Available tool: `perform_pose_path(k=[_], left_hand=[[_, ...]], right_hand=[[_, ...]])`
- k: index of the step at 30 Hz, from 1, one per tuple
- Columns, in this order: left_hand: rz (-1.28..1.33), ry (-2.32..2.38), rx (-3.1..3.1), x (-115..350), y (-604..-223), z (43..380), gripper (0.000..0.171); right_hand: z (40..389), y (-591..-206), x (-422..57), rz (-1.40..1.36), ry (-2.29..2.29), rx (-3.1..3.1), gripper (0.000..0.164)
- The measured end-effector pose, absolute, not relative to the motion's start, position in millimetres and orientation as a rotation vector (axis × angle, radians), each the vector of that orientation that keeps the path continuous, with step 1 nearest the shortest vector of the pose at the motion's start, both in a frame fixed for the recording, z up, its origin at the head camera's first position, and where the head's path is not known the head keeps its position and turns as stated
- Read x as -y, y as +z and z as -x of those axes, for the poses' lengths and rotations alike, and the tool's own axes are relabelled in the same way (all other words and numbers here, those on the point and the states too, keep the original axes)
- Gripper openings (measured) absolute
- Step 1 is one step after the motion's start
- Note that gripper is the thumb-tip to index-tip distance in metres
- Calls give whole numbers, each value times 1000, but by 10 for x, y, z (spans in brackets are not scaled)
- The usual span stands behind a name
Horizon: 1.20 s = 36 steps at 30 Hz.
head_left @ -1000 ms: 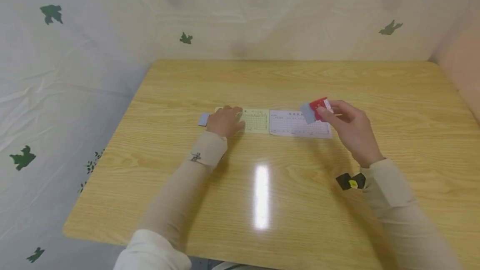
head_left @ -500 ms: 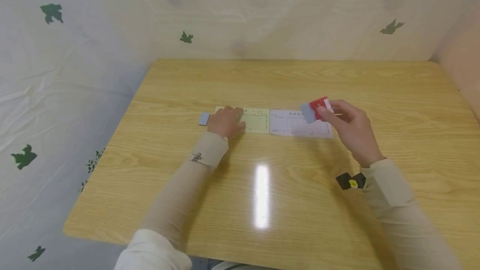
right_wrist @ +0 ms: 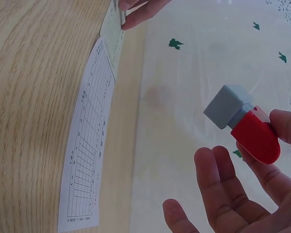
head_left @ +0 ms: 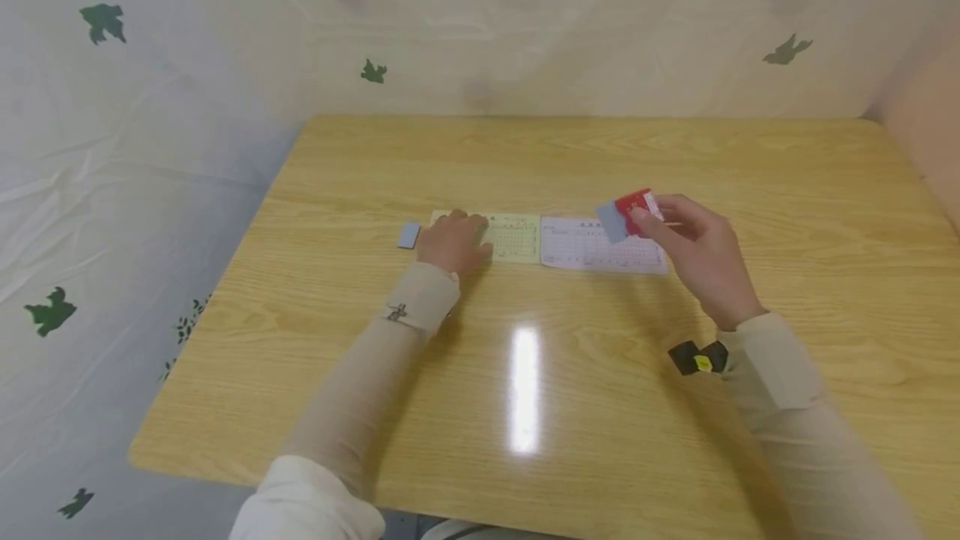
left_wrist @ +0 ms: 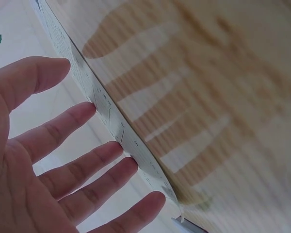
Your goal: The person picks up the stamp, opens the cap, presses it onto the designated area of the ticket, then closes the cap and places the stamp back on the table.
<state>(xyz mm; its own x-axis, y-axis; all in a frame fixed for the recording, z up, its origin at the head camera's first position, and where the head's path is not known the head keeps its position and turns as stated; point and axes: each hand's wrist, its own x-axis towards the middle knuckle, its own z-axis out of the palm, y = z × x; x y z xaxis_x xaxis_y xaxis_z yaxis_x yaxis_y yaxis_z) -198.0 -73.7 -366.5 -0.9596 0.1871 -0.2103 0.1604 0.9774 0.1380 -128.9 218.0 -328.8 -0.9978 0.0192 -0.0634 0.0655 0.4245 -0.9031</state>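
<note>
My right hand (head_left: 705, 261) pinches a stamp (right_wrist: 254, 136) between thumb and fingers. The stamp has a red handle and a square grey head, and is held tilted above a white printed form (head_left: 570, 248). In the right wrist view the other fingers stretch out beside it, off the stamp. Fingers spread, my left hand (head_left: 453, 242) rests on the left part of a pale yellow-green form (head_left: 517, 240), hiding some of its printing. The two forms lie end to end, their short edges meeting. Just left of that hand lies a small grey-blue rectangular piece (head_left: 408, 235).
Everything lies on a wood-grain table (head_left: 615, 423) with rounded corners. Behind it and on the left hangs a pale sheet (head_left: 465, 32) with green bird shapes. A bright strip of reflected light shows on the tabletop between the arms.
</note>
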Motion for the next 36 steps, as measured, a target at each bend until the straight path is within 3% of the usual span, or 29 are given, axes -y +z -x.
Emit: perform_pose_path(k=[36], left_hand=[[-228,230,-2904,707,-3697,1970,50]], right_hand=[[1383,-3223,-2000,-26,-1639,-2600,55]])
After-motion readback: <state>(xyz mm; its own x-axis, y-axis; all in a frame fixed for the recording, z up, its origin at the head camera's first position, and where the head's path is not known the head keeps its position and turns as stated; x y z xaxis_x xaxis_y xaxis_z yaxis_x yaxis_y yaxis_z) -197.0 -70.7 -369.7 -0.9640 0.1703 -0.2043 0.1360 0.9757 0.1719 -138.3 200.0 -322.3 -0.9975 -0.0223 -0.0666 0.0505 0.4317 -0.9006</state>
